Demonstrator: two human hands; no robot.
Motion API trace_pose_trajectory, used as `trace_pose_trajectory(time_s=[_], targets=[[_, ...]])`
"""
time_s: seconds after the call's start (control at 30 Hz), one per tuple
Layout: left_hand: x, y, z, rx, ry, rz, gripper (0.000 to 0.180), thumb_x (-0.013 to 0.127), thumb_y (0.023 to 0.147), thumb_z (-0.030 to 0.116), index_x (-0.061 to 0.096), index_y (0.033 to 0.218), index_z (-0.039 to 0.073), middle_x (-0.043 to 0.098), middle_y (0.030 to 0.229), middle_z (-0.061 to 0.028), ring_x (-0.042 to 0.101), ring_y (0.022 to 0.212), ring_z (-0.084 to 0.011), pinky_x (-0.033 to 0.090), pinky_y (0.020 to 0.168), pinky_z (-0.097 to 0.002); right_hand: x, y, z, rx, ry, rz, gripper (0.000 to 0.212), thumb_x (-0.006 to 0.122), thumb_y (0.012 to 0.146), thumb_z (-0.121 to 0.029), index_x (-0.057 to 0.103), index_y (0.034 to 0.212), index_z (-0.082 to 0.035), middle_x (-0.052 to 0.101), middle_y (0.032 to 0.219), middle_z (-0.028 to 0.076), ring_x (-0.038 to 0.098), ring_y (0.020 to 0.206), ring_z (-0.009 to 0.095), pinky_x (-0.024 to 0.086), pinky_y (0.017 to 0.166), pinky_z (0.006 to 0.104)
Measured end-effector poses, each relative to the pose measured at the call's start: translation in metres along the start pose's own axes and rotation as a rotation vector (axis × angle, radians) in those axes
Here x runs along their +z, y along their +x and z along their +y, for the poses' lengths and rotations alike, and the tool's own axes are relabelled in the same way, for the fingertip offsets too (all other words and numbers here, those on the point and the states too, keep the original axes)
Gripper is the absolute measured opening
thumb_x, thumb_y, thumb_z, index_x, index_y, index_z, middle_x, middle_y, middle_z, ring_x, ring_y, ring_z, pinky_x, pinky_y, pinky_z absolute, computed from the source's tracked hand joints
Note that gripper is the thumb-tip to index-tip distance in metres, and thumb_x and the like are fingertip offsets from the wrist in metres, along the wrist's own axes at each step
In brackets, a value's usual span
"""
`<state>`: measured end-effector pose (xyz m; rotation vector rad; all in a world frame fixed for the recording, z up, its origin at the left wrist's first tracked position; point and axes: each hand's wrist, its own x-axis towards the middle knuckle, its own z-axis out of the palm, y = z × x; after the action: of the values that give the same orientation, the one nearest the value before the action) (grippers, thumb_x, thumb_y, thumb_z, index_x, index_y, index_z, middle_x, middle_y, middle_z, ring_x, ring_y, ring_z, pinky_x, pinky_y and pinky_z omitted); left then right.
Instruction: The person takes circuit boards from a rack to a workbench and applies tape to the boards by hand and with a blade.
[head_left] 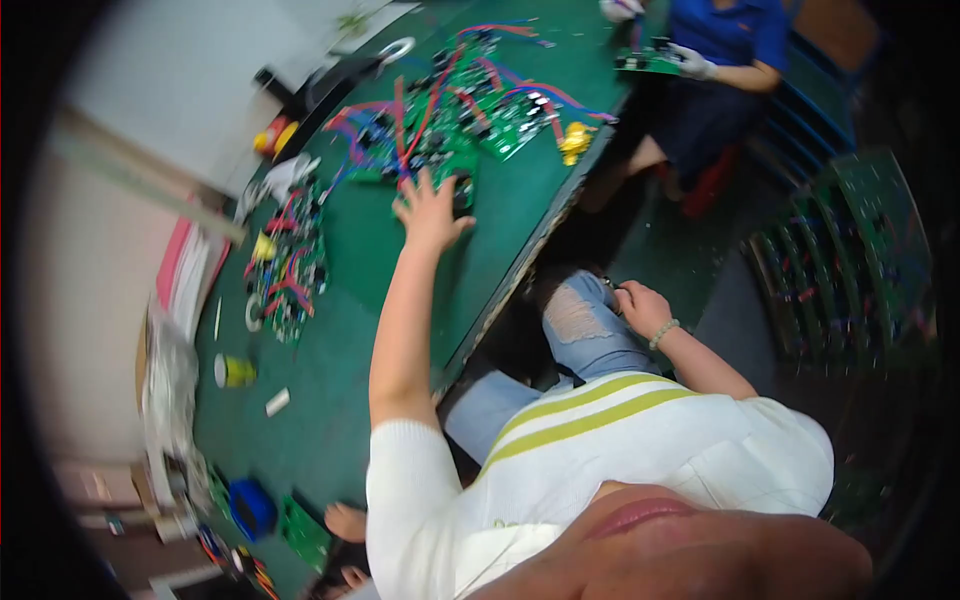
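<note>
My left arm stretches over the green table [350, 360]. My left hand [433, 212] is open, fingers spread at the near edge of a green circuit board [462, 172]; whether it presses on the board or hovers is unclear. Beyond it lies a heap of circuit boards [510, 122] with red and blue wires. Low beside my knee, my right hand [645, 308] has its fingers curled in. A small dark thing shows by its fingertips, too hidden to name.
Wired boards [290, 265] lie along the table's left side, near a yellow-green cup [236, 371]. Yellow parts [575, 143] sit at the table edge. A gloved co-worker [730, 45] holds a board at the upper right. Stacked boards [830, 265] stand at my right.
</note>
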<state>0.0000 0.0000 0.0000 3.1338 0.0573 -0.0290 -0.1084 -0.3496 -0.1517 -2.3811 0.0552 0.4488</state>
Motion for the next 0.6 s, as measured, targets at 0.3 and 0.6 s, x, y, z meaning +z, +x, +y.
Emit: trace_pose_trajectory(time_s=[0.3,0.6], targets=[[-0.190,-0.175,0.131,0.999,-2.086,-0.195,0.094,0.035,0.091,0.069,0.020,0.148,-0.004,0.025,0.148,-0.0340,0.015,0.142,-0.0461,0.011,0.115,-0.0575,0.013,0.010,0.007,-0.302,0.004,0.234,0.027,0.060,0.082,-0.021,0.061,0.100,-0.001,0.053,0.104,0.019,0.055,0.100,0.037,0.047,0.087,0.0450],[-0.215,-0.235,0.113,0.658,-2.500,-0.707,0.039,0.043,0.094,0.021,0.051,0.125,-0.002,0.052,0.128,-0.0242,0.045,0.126,-0.0292,0.014,0.116,-0.0386,0.018,-0.017,0.006,-0.284,0.003,0.294,0.022,0.058,0.082,-0.018,0.063,0.097,-0.002,0.056,0.101,0.018,0.056,0.097,0.035,0.047,0.086,0.0431]])
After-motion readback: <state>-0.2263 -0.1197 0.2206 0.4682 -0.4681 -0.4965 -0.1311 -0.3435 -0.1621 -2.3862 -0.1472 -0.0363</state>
